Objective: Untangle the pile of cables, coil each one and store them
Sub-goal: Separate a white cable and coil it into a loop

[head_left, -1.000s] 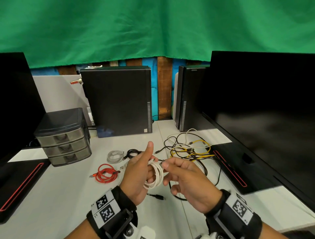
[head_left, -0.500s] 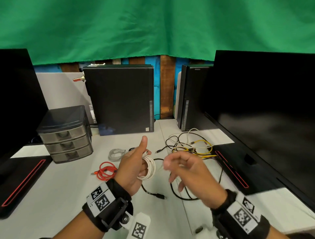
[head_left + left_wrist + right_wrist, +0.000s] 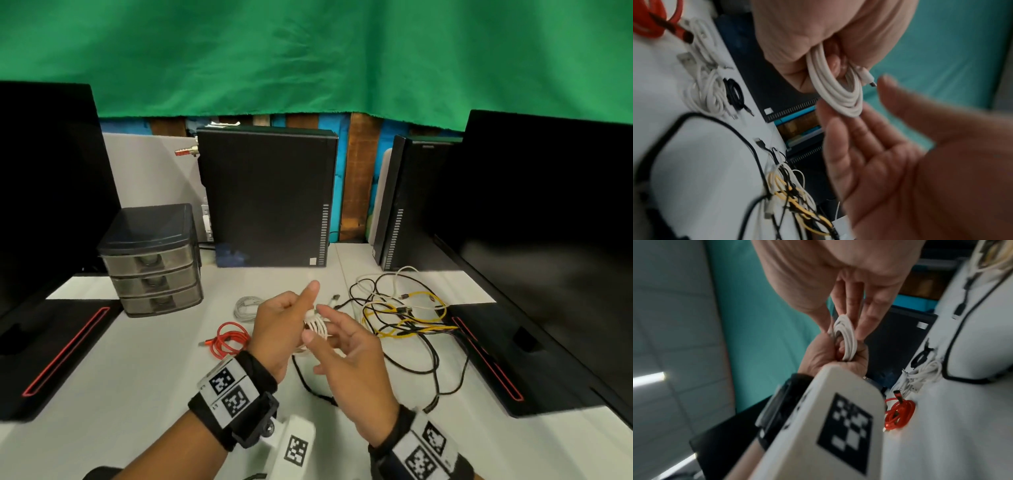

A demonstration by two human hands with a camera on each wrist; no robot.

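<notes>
My left hand (image 3: 291,320) grips a small white cable coil (image 3: 314,322), thumb pointing up, above the white table (image 3: 137,377). In the left wrist view the coil (image 3: 838,94) hangs from the curled fingers with its connector end sticking out. My right hand (image 3: 330,330) is open, its straight fingers (image 3: 865,321) touching the coil (image 3: 846,337). The tangled pile (image 3: 404,315) of yellow, white and black cables lies to the right. A red coil (image 3: 231,342) and a white coil (image 3: 245,306) lie to the left.
A grey three-drawer unit (image 3: 150,260) stands at the back left. Two black PC towers (image 3: 267,198) (image 3: 407,205) stand behind. Dark monitors (image 3: 51,192) (image 3: 548,222) flank both sides. A small black coil (image 3: 734,92) lies beside the white one. A long black cable (image 3: 428,363) loops toward me.
The right hand pinched the cable end at the coil, drew back half a second ago, and has now come back with straight fingers against the coil. The left hand kept its grip.
</notes>
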